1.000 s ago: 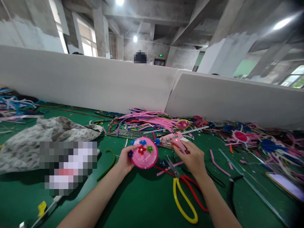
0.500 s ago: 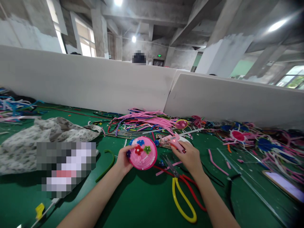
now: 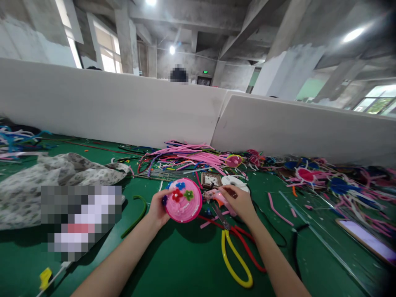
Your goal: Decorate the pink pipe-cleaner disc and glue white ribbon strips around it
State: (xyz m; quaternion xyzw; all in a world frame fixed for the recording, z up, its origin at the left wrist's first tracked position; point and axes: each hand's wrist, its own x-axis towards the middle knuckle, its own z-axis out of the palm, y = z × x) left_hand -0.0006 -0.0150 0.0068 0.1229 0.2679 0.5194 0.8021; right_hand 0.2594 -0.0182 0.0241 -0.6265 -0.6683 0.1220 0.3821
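My left hand (image 3: 158,210) is closed on the left rim of a round pink pipe-cleaner craft piece (image 3: 185,210). Red, blue and green flowers and rows of small white beads decorate it. To its right, my right hand (image 3: 239,204) has its fingers around a pink hot glue gun (image 3: 221,199), whose nozzle points left toward the piece. Just beneath the glue gun lie scissors (image 3: 236,255) with one yellow and one red handle loop, blades partly hidden. Behind it sit a small brown box of white beads (image 3: 210,180) and a white round object (image 3: 235,182).
Pink pipe cleaners (image 3: 192,156) are heaped against the white partition (image 3: 123,111). Finished craft pieces and scraps (image 3: 306,175) cover the right side. A patterned cloth (image 3: 71,173) and a blurred-out device with a cable lie left; a phone (image 3: 368,239) lies right. Behind the partition a person's head shows.
My right hand has lowered the glue gun and tilted it, uncovering the bead box and the white round object. My left hand still holds the pink piece in nearly the same place.
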